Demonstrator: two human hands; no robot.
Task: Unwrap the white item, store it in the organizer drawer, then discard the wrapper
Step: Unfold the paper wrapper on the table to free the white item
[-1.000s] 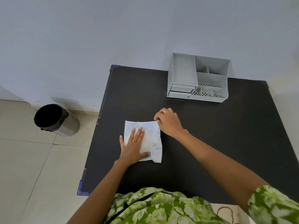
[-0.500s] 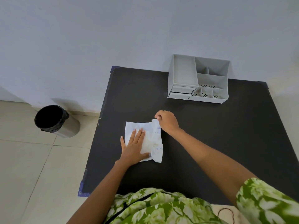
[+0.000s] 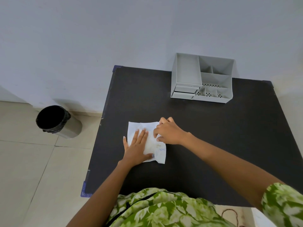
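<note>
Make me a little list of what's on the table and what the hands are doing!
table: black table, against the wall
wrapped item: white packet, lying flat on the table
left hand: flat on the packet, pressing it down
right hand: curled at the packet's right edge, fingers on the wrapper
organizer: grey organizer at the table's back, drawers shut
bin: trash bin on the floor, left of the table

Even, soft daylight, fairly bright. Faint shadow behind the bin [image 3: 56, 122] on the wall at left. No glare on the matte desk [image 3: 229, 136]. Wide-angle bending at frame edges; sleeve [image 3: 283, 205] at lower right motion-blurred.
</note>
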